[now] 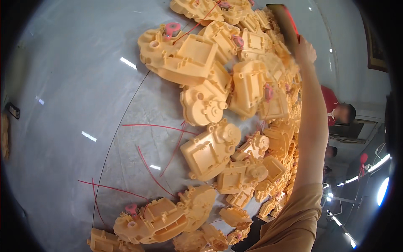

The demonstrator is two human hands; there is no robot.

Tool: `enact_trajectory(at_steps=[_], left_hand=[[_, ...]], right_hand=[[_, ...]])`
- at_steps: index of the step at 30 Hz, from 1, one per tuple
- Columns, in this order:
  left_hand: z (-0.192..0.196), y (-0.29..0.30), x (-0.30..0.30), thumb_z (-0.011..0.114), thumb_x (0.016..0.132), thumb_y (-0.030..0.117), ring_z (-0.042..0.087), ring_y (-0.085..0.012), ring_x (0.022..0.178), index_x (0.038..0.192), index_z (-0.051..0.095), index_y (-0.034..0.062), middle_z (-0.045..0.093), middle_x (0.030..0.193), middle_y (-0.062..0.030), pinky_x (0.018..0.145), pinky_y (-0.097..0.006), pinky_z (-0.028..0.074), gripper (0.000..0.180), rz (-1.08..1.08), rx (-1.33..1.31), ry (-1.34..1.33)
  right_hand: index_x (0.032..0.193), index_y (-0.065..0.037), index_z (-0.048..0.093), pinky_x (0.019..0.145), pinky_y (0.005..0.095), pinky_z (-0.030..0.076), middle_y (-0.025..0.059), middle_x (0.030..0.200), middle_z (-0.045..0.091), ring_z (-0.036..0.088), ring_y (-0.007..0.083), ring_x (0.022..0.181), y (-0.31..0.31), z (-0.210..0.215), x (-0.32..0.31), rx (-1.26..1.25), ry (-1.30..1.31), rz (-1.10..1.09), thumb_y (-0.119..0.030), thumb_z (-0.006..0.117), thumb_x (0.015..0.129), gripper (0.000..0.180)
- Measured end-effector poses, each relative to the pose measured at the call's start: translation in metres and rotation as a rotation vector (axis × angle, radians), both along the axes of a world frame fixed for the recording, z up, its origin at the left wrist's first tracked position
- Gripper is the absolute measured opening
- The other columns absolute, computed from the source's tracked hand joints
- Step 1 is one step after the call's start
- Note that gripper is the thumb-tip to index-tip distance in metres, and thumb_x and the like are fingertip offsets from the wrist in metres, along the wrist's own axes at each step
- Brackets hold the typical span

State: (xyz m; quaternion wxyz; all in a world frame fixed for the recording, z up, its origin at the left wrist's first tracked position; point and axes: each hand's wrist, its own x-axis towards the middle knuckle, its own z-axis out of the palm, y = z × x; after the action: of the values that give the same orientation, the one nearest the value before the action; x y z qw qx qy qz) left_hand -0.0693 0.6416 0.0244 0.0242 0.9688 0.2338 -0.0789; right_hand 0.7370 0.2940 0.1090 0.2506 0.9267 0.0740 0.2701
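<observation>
My right arm reaches up along the right side of the picture, out of a brown sleeve. At its end my right hand (306, 50) is closed on the red edge of a dark object with a red edge (285, 23). Motion smears this object and its kind cannot be made out. It is held over the far end of a heap of yellow-orange plastic housings (252, 82). Several of these moulded housings carry small pink round parts (172, 29) and thin red wires. My left hand is out of view.
Loose red wires (155, 172) and single housings (212, 149) lie on the grey surface (63, 105). A small dark object (13, 110) is at the far left. A person in red (331, 105) is beyond my arm. Strip lights (380, 163) show at the right.
</observation>
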Motion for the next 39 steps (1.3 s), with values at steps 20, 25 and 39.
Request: enact_trajectory(at_steps=[20,25,39], left_hand=[[0.058,0.028,0.067,0.04,0.09,0.039,0.025,-0.0474,0.126,0.134,0.032,0.0009,0.029,0.136,-0.028,0.101,-0.062,0.019,0.059,-0.057,-0.022,-0.095],[0.059,0.022,0.081,0.041,0.089,0.037,0.024,-0.0427,0.128,0.134,0.029,-0.0011,0.028,0.138,-0.0262,0.103,-0.057,0.018,0.06,0.124,-0.161,-0.222],[0.066,0.048,0.351,0.053,0.085,0.024,0.035,-0.0415,0.121,0.132,0.034,0.0014,0.032,0.133,-0.0273,0.099,-0.045,0.03,0.056,-0.307,-0.359,-0.528]], right_hand=[[0.096,-0.01,0.057,0.052,0.0361,0.045,0.0099,0.071,0.061,0.06,0.0247,0.06,0.038,0.055,-0.198,0.019,0.651,0.616,-0.008,0.054,0.082,0.015],[0.09,-0.011,0.056,0.048,0.0369,0.044,0.0057,0.061,0.057,0.058,0.0252,0.054,0.022,0.089,-0.207,0.105,0.414,0.663,-0.007,0.056,0.078,0.012],[0.102,-0.014,0.055,0.057,0.0406,0.048,0.0095,0.08,0.063,0.062,0.0306,0.071,0.198,-0.027,-0.067,-0.001,0.463,0.539,-0.007,0.048,0.081,0.023]])
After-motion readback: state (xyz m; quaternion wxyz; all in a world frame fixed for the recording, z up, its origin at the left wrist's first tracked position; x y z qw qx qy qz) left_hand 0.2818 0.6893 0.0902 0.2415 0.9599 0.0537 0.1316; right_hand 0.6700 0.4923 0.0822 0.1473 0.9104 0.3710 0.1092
